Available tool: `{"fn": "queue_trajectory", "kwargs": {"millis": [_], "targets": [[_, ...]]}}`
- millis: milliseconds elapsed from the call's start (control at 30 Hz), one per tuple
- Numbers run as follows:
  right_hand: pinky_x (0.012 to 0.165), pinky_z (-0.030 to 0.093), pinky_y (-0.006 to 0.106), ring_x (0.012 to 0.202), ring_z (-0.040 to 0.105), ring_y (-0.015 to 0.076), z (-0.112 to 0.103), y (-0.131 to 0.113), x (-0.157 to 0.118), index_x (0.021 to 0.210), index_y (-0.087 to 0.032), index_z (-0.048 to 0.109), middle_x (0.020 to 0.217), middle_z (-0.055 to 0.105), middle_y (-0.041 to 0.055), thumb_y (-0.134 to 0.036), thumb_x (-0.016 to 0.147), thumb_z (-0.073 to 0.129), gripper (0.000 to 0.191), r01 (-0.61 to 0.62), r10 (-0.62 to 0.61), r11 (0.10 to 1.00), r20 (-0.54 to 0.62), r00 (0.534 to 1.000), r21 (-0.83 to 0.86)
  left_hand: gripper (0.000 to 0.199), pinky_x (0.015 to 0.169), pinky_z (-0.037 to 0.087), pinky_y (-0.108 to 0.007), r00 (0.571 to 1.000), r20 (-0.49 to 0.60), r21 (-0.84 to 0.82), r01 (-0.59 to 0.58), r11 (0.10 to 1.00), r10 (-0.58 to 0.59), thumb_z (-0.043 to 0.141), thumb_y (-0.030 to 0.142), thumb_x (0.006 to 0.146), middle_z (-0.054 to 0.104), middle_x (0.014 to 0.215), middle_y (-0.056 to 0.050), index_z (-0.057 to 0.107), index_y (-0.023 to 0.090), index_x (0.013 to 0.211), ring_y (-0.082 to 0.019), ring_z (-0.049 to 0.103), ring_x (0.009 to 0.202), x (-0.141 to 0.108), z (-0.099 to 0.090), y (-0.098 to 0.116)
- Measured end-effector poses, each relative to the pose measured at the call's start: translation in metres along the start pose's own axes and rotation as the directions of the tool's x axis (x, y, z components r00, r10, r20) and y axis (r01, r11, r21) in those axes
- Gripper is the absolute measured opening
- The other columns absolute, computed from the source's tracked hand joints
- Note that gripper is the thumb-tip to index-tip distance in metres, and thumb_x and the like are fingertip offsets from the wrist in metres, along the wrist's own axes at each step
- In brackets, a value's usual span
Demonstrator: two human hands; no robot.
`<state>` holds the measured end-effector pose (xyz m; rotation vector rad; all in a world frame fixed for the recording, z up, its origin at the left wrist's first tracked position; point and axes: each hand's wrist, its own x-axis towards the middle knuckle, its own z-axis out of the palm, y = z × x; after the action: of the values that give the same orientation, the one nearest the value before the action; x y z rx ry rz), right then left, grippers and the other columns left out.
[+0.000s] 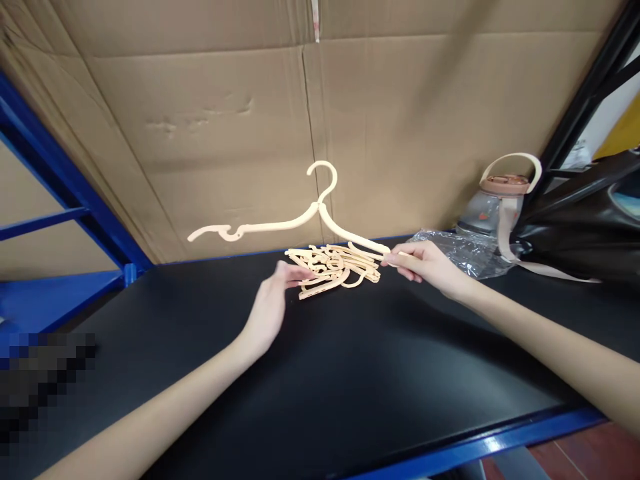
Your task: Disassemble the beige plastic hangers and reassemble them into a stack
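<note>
A cream plastic clothes hanger [280, 225] is held up by its right end in my right hand [417, 260], whose fingers are closed around it. The hook points upward, and the arms are spread, with a small curl near the left end. Below it, on the black tabletop [320, 373], lies a tangled pile of folded hangers [335, 267] in the same cream colour. My left hand [273, 303] is at the left edge of this pile, fingers stretched toward it and apart from one another. Its fingertips overlap the pile; whether they touch it is unclear.
A cardboard sheet [225, 133] stands behind the table. At the back right are a clear water bottle [493, 207] with a strap, a crumpled plastic bag [455, 253] and a black bag [575, 207]. Blue metal frame [100, 227] rises at left.
</note>
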<state>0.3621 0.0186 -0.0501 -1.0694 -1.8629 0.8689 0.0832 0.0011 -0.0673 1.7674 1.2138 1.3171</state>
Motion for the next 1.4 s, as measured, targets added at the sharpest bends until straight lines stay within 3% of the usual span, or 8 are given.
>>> {"fn": "queue_trajectory", "kwargs": {"millis": [167, 300, 433, 567, 700, 833, 1067, 1400], "targets": [[0.045, 0.027, 0.023, 0.045, 0.034, 0.0077, -0.028, 0.011, 0.010, 0.072, -0.014, 0.065, 0.047, 0.042, -0.0055, -0.048, 0.080, 0.059, 0.036, -0.026, 0.026, 1.000, 0.034, 0.999, -0.008, 0.063, 0.088, 0.050, -0.037, 0.860, -0.328, -0.456, 0.218, 0.863, -0.391, 0.009, 0.060, 0.091, 0.063, 0.116, -0.016, 0.054, 0.016, 0.099, -0.024, 0.063, 0.103, 0.032, -0.033, -0.013], [0.047, 0.029, 0.024, 0.050, 0.039, 0.0095, -0.045, 0.016, 0.013, 0.070, -0.016, 0.065, 0.053, 0.047, -0.0027, -0.047, 0.077, 0.063, 0.032, -0.065, 0.066, 0.998, 0.037, 0.997, -0.028, 0.064, 0.084, 0.052, -0.034, 0.778, -0.521, -0.290, 0.227, 0.930, -0.352, 0.000, 0.055, 0.091, 0.056, 0.128, -0.015, 0.053, 0.019, 0.099, -0.025, 0.058, 0.113, 0.052, -0.072, -0.025], [0.047, 0.028, 0.024, 0.050, 0.038, 0.0089, -0.051, 0.016, 0.013, 0.060, -0.017, 0.060, 0.058, 0.050, -0.0010, -0.052, 0.074, 0.064, 0.038, -0.103, 0.103, 0.995, -0.028, 0.994, -0.005, 0.048, 0.082, 0.051, -0.038, 0.824, -0.512, -0.095, 0.226, 0.970, -0.242, 0.014, 0.042, 0.092, 0.061, 0.118, -0.016, 0.055, 0.018, 0.095, -0.026, 0.061, 0.106, 0.063, -0.091, -0.039], [0.048, 0.027, 0.025, 0.050, 0.036, 0.0084, -0.053, 0.016, 0.014, 0.056, -0.017, 0.054, 0.058, 0.048, -0.0017, -0.056, 0.071, 0.065, 0.043, -0.096, 0.095, 0.995, -0.083, 0.992, -0.003, 0.031, 0.092, 0.044, -0.043, 0.927, -0.375, 0.241, 0.097, 0.966, 0.001, 0.039, 0.040, 0.084, 0.064, 0.109, -0.012, 0.059, 0.018, 0.094, -0.028, 0.058, 0.106, 0.056, -0.077, -0.039], [0.049, 0.021, 0.026, 0.049, 0.030, 0.0086, -0.058, 0.018, 0.013, 0.054, -0.019, 0.044, 0.049, 0.035, -0.0058, -0.051, 0.072, 0.069, 0.044, -0.068, 0.055, 0.993, -0.131, 0.990, -0.098, 0.038, 0.106, 0.030, -0.042, 0.981, 0.031, 0.495, -0.183, 0.850, 0.193, 0.047, 0.046, 0.084, 0.061, 0.118, -0.007, 0.061, 0.021, 0.108, -0.026, 0.048, 0.117, 0.045, -0.044, -0.024], [0.048, 0.018, 0.026, 0.048, 0.028, 0.0086, -0.058, 0.013, 0.011, 0.059, -0.019, 0.046, 0.049, 0.035, -0.0062, -0.051, 0.071, 0.070, 0.041, -0.064, 0.041, 0.990, -0.179, 0.983, -0.123, 0.052, 0.110, 0.023, -0.040, 0.897, 0.396, 0.537, -0.400, 0.742, 0.197, 0.044, 0.050, 0.088, 0.044, 0.141, -0.009, 0.051, 0.021, 0.129, -0.025, 0.037, 0.130, 0.064, -0.002, -0.012], [0.048, 0.022, 0.026, 0.050, 0.033, 0.0102, -0.050, 0.006, 0.010, 0.062, -0.019, 0.050, 0.055, 0.041, -0.0037, -0.057, 0.070, 0.067, 0.042, -0.026, -0.043, 0.967, -0.264, 0.964, -0.253, 0.062, 0.109, 0.020, -0.047, 0.754, 0.655, 0.529, -0.507, 0.680, 0.052, 0.025, 0.062, 0.091, 0.036, 0.148, -0.010, 0.044, 0.025, 0.137, -0.029, 0.026, 0.137, 0.124, 0.069, -0.021], [0.056, 0.031, 0.027, 0.059, 0.044, 0.0147, -0.040, 0.009, 0.011, 0.070, -0.021, 0.052, 0.067, 0.052, 0.0002, -0.046, 0.078, 0.063, 0.028, 0.059, -0.232, 0.895, -0.347, 0.908, -0.443, 0.053, 0.111, 0.012, -0.049, 0.744, 0.667, 0.553, -0.530, 0.643, 0.039, 0.016, 0.051, 0.097, 0.032, 0.150, -0.004, 0.038, 0.030, 0.140, -0.025, 0.021, 0.140, 0.071, 0.053, -0.028]]}}
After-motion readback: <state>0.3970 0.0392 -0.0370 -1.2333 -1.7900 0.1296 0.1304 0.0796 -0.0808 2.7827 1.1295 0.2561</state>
